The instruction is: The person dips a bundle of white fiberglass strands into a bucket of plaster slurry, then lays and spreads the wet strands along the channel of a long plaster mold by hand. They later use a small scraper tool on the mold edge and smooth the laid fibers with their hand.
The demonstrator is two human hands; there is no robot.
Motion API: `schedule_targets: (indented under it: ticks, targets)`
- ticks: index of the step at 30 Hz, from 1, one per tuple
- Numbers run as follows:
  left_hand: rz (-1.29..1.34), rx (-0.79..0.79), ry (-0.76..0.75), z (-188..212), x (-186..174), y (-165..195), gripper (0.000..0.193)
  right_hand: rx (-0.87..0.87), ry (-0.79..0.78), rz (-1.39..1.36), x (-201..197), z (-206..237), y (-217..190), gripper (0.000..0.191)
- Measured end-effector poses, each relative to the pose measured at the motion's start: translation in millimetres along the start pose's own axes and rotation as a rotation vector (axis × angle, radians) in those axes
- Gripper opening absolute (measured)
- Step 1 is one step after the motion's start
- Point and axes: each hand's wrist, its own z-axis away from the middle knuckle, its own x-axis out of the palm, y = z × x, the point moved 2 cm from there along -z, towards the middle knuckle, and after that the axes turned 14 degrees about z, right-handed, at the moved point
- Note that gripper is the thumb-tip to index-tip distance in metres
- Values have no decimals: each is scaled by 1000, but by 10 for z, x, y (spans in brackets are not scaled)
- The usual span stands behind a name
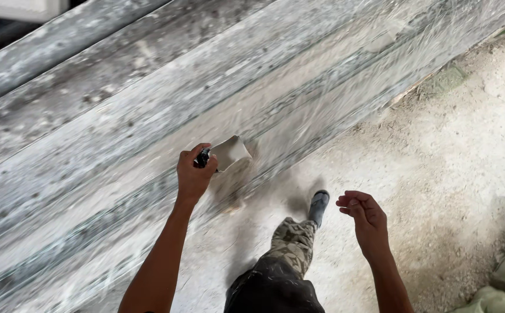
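Observation:
My left hand (193, 174) grips the dark handle of a flat-bladed scraper (229, 153), its pale blade lying against a long, dusty, scratched panel (148, 104) that leans away from me. My right hand (364, 215) hangs free over the floor, fingers loosely curled and holding nothing. Below, my leg in patterned trousers (290, 246) steps forward, and a grey boot (318, 206) rests on the ground near the panel's lower edge.
The ground (449, 156) on the right is pale, dusty concrete. Greenish sacks (504, 284) lie at the lower right corner. Weathered grey boards (49, 40) run diagonally behind the panel at the upper left.

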Motion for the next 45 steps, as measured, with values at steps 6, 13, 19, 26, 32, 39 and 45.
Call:
schedule_targets:
  ticks: [6, 13, 19, 26, 32, 39, 45]
  targets:
    - [-31, -59, 14, -492, 1759, 346, 36, 37, -25, 89, -1432, -1454, 104, 24]
    - [-106, 43, 36, -1171, 3622, 991, 35, 28, 21, 67, -2971, -2852, 67, 25]
    - [-72, 32, 59, -1648, 5103, 1369, 35, 3, -76, 65, -3850, -4280, 217, 26]
    - [-154, 36, 136, -2088, 6812, 1808, 36, -36, -220, 76, -5375, -5922, 359, 28]
    - [-95, 6, 237, -2478, 8189, 2419, 37, 19, -286, 151, -6555, -7107, 205, 29]
    - [-108, 12, 266, -2858, 9464, 2819, 39, -14, -372, 145, -7048, -7767, 199, 30]
    - [-60, -27, 222, -3083, 10210, 3147, 42, -3, -406, 144, -7284, -7906, 307, 30]
